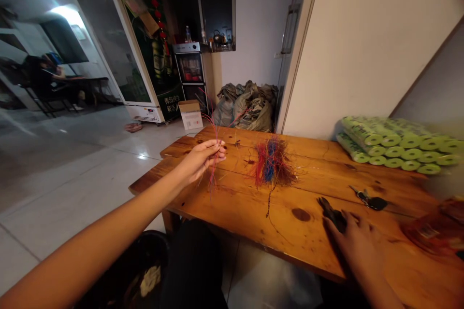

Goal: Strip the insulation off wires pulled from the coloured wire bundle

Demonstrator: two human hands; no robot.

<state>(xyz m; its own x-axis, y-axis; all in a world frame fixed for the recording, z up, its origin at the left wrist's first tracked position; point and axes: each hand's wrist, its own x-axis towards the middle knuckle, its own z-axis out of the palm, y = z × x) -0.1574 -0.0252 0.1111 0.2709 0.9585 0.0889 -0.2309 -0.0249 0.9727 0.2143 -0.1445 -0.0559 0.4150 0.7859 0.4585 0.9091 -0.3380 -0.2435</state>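
So the thing in hand is a loose spray of thin reddish wire strands (pixel 216 130), held up to the left of the tangled wire pile (pixel 270 160), just clear of the worktop (pixel 242 207). Left hand (pixel 203 160) has its fingers pinched together around the middle of the spray, with ends fanning out above and below.

I'd guess they weigh next to nothing. They look springy, stiff enough to stand up but easy to bend or kink, and probably a bit slick, so a few could slide out of a lazy pinch. Best grip IMO is right where they bunch together; grab the splayed tips and you'd likely get only one or two. They'd also snag easily on that red, blue and brownish pile.

Right hand (pixel 362 239) is over at the near right of the pile, fingers loosely curled at the handles of some dark pliers (pixel 330 210). Can't tell if it's actually gripping them. Keys (pixel 373 202) lie farther right of the pile.
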